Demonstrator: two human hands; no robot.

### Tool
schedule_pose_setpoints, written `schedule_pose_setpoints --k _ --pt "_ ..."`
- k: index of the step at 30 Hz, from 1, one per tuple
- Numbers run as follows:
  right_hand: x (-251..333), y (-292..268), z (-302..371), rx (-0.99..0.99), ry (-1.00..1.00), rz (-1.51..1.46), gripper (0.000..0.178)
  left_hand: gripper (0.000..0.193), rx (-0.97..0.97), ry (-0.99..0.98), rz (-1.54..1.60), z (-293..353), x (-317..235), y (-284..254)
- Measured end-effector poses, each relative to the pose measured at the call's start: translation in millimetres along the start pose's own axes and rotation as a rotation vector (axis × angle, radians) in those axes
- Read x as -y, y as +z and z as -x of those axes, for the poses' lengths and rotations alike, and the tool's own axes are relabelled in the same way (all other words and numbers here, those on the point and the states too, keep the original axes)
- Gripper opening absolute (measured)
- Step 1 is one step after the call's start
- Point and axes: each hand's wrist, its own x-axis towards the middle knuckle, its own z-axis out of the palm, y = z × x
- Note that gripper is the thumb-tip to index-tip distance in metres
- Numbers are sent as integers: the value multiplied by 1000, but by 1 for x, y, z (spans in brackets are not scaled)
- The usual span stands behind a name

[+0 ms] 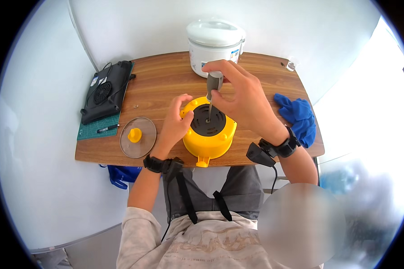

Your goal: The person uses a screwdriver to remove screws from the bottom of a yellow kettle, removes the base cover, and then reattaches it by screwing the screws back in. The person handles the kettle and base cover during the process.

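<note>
Right hand (pixel 243 96) tight round grey screwdriver (pixel 214 82), left hand (pixel 175 124) spread at yellow pot (pixel 207 145), contact unclear

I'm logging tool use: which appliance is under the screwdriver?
The yellow pot, bottom up: the screwdriver meets its dark base. The white cooker and black appliance sit farther off.

Wood-grain table (pixel 161 85), white room corner.
Left wall (pixel 36 134) and back wall (pixel 134 27) white, grey seam (pixel 82 37) between; pale floor (pixel 94 240) lower left; bright light nearly washes out right side (pixel 368 103).
</note>
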Motion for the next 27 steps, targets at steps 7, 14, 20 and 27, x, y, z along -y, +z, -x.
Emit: schedule_pose_setpoints --k 7,14,20,27 --pt "-6 2 4 -140 -103 43 44 67 66 -539 849 8 -22 5" --pt "2 9 -2 -180 32 -179 48 56 145 -463 878 12 -32 3" --pt "-3 10 1 -136 -39 49 48 48 134 -448 904 13 -22 7" --pt "-7 13 -4 -150 108 -203 51 49 135 -410 915 14 -24 6"
